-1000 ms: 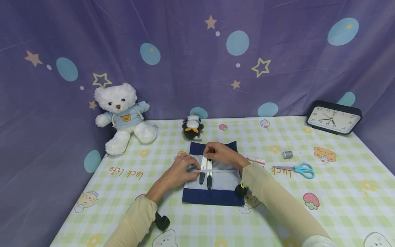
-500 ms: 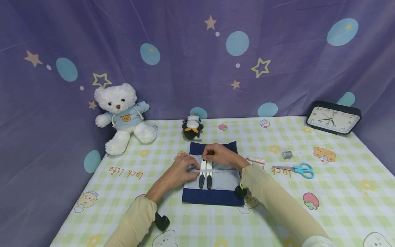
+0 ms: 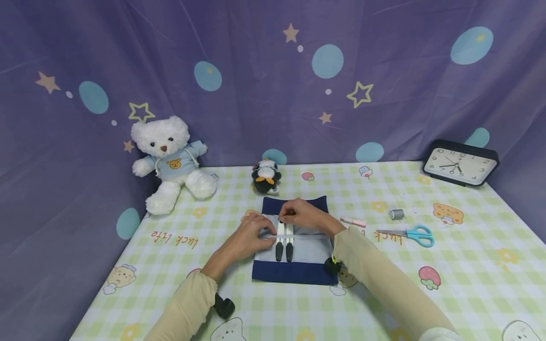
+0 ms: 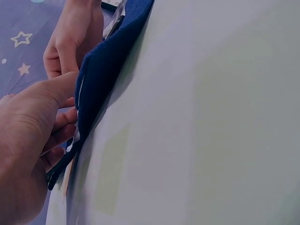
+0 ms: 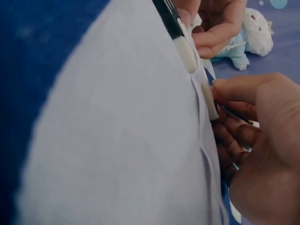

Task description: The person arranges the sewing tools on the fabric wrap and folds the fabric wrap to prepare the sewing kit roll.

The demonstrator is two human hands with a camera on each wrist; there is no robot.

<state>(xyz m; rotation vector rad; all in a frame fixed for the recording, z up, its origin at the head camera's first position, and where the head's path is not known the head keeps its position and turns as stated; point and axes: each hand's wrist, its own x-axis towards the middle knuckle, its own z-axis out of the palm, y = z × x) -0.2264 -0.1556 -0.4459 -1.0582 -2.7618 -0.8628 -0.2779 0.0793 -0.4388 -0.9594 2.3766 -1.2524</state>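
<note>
Blue-edged cloth (image 3: pixel 294 273) lies below; the left hand (image 3: pixel 251 237) pinches its pale strap (image 3: pixel 310 236), the right hand (image 3: pixel 304 215) one tool (image 3: pixel 279 241); pushing too hard could slide it loose.

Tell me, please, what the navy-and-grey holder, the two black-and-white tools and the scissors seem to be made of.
The holder looks like matte cloth: its edges bend softly. The tools are probably smooth plastic, given their even colouring, though not certainly. The scissors seem to have smooth plastic handles, evenly blue, and metal blades, plain grey.
</note>
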